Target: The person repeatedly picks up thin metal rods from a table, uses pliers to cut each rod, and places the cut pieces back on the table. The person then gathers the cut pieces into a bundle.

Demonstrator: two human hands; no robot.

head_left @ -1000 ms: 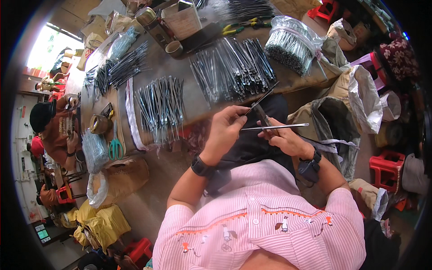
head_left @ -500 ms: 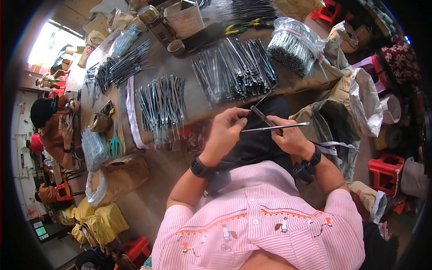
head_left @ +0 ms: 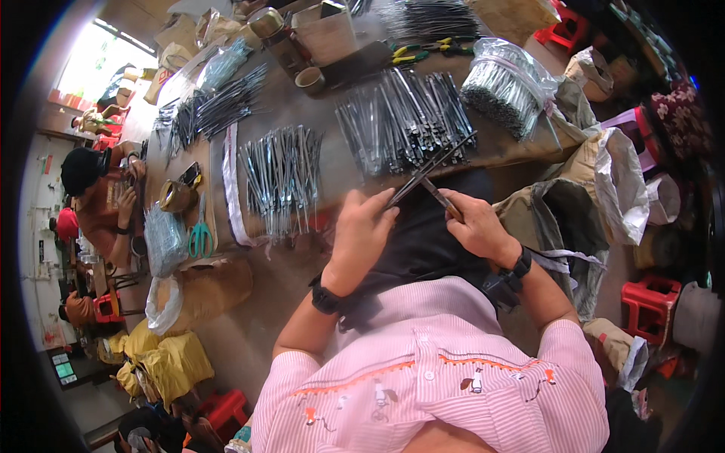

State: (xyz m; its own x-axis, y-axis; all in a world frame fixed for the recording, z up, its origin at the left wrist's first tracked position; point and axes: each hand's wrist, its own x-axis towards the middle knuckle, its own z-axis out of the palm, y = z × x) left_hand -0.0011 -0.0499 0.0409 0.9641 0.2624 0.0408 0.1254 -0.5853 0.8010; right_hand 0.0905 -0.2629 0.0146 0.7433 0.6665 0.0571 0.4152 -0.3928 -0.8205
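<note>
My left hand point(head_left: 361, 235) is closed on the near end of thin dark metal strips point(head_left: 432, 171), seemingly a pair lying close together. They slant away to the far right, over the edge of the bundle on the table. My right hand point(head_left: 480, 228) grips a short flat tool point(head_left: 436, 192) with a metal tip and a brownish handle; its exact kind is unclear. The tool's tip meets or passes just beside the strips. Beyond my hands, a broad row of similar metal strips point(head_left: 408, 113) lies on the table point(head_left: 332, 185), with a smaller row point(head_left: 281, 177) to its left.
A plastic-wrapped bundle of silvery strips point(head_left: 507, 87) stands at the right. Yellow-handled pliers point(head_left: 410, 57), a cup point(head_left: 310, 79), teal scissors point(head_left: 201, 234) and a tape roll point(head_left: 176, 196) lie about. Open sacks point(head_left: 623, 189) flank my right. Another person point(head_left: 102, 196) sits far left.
The pale strip that lay across in front of my right hand no longer points right; the strips in my left hand now slant away to the far right. The view has shifted slightly.
</note>
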